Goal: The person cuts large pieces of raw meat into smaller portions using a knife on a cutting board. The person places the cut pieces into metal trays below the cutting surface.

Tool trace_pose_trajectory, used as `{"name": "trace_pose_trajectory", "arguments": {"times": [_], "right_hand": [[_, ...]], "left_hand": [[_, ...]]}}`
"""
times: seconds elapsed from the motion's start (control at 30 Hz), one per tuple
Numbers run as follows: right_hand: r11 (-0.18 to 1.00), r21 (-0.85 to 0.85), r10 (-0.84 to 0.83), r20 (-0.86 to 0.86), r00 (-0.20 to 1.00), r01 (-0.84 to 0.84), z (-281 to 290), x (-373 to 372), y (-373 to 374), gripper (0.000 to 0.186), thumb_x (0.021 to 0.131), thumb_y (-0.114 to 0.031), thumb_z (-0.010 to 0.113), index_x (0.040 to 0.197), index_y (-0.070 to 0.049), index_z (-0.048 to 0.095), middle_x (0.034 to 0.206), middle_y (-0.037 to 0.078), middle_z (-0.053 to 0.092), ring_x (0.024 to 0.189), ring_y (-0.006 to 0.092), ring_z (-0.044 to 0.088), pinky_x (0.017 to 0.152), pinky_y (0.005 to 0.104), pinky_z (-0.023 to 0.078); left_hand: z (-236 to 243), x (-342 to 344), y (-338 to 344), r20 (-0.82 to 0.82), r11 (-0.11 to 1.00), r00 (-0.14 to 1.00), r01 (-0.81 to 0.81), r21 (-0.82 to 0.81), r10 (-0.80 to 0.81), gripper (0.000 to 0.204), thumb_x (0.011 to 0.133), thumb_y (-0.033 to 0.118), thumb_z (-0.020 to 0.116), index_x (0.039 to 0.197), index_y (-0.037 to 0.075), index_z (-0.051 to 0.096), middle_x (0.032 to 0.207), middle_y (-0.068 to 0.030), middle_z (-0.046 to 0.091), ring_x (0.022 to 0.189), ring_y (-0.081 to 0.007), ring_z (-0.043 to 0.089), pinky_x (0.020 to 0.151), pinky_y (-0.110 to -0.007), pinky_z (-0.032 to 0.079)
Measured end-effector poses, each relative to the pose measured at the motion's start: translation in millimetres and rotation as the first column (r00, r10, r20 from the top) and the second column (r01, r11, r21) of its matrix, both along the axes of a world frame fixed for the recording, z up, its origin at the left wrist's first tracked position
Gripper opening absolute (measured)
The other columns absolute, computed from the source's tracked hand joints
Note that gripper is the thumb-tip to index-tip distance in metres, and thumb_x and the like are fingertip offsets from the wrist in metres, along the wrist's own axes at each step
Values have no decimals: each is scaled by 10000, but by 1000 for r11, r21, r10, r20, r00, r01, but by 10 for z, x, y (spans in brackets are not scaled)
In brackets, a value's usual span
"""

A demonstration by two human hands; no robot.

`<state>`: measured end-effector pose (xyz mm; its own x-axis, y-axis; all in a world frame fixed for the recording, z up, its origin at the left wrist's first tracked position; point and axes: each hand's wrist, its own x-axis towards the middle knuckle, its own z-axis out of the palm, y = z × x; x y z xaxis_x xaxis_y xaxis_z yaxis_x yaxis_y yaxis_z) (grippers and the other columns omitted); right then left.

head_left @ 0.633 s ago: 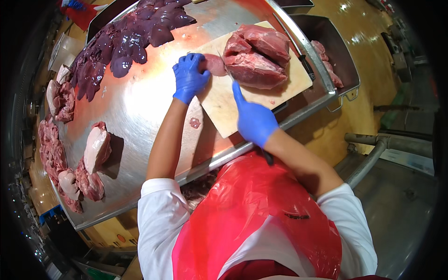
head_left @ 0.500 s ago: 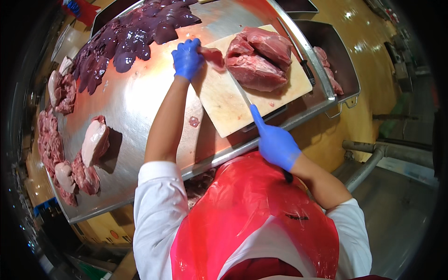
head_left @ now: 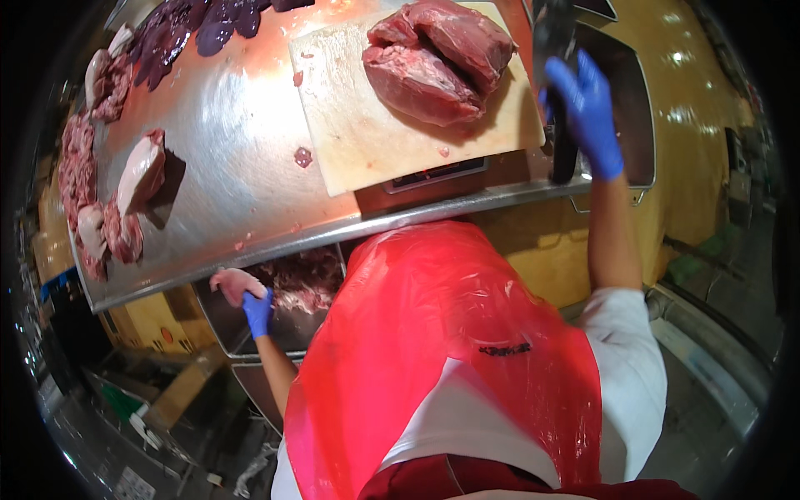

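Steel worktable fills the upper frame, glare from overhead light on its surface. Yellow-tan floor at right, with bright reflections. Dim, cluttered floor at lower left.

my knife: blade blurred, tip cut off at top edge | dark liver pieces: cropped at worktop's far-left corner | under-table tray: partly hidden by my apron

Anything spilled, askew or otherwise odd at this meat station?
Small scraps of meat lie loose on the steel table beside the cutting board, and the board sits skewed to the table edge. The left hand holds a meat piece below the table, over a bin.
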<state>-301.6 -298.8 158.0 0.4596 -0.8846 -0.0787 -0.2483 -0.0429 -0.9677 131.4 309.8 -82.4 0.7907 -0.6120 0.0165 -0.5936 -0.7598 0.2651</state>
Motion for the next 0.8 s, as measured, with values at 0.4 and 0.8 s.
{"name": "trace_pose_trajectory", "arguments": {"times": [0.4, 0.8], "right_hand": [[590, 573, 124, 633, 764, -569, -873, 920, -1070, 416, 944, -232, 557, 1297, -13, 579, 1249, 121, 636, 1101, 193, 617, 1012, 341, 454], [922, -280, -236, 136, 962, 266, -962, 986, 579, 294, 964, -200, 585, 1089, 61, 534, 1055, 197, 565, 968, 282, 539, 891, 408, 431]], "left_hand": [[1473, -2204, -4379, -714, 515, 453, -494, -700, -534, 630, 982, 276, 577, 1485, 12, 303, 1525, -178, 290, 1378, -266, 333, 1136, -386, 274], [1453, -690, -5836, -547, 563, 141, 113, -819, -825, 459, 1020, 375, 463, 1333, 54, 564, 1365, -83, 555, 1231, -204, 525, 1063, -339, 399]]}}
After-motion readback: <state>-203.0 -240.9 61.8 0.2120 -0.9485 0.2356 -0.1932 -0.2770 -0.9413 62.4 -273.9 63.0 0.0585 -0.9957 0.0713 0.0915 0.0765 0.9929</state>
